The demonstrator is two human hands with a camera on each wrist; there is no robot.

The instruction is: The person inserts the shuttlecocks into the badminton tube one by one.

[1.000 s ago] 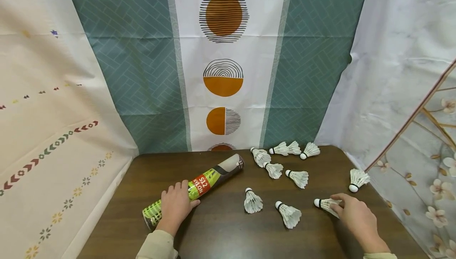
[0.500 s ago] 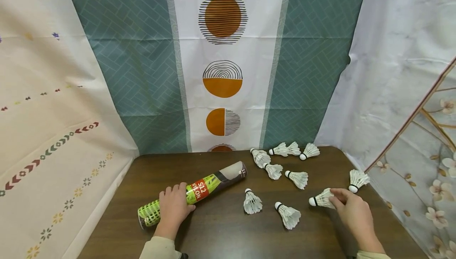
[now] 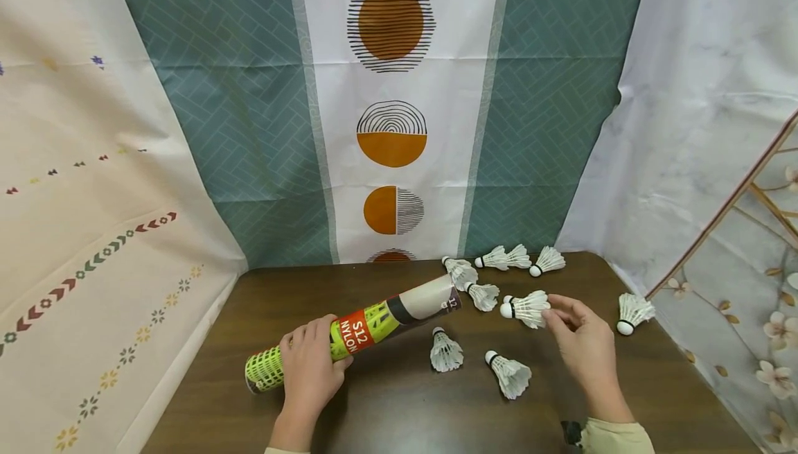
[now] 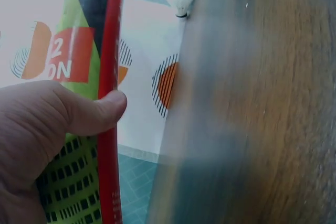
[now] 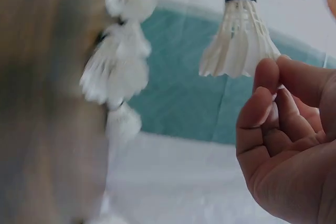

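My left hand grips a green, red and black shuttlecock tube labelled S12 NYLON. The tube slants, its grey-white end toward the right and tipped up. In the left wrist view the thumb lies across the tube's red stripe. With thumb and fingertips, my right hand pinches a white shuttlecock by the edge of its skirt, cork pointing left toward the tube. The right wrist view shows this shuttlecock held off the table. Behind it, another shuttlecock is mostly hidden in the head view.
Two shuttlecocks, one left and one right, lie on the dark wooden table between the hands. Several more lie at the back, including one near the corner. Another shuttlecock rests by the right edge. Cloth hangs around the table.
My right hand has picked the shuttlecock up from the table and carried it left and away from me. The tube's grey-white end has risen and moved right in my left hand.
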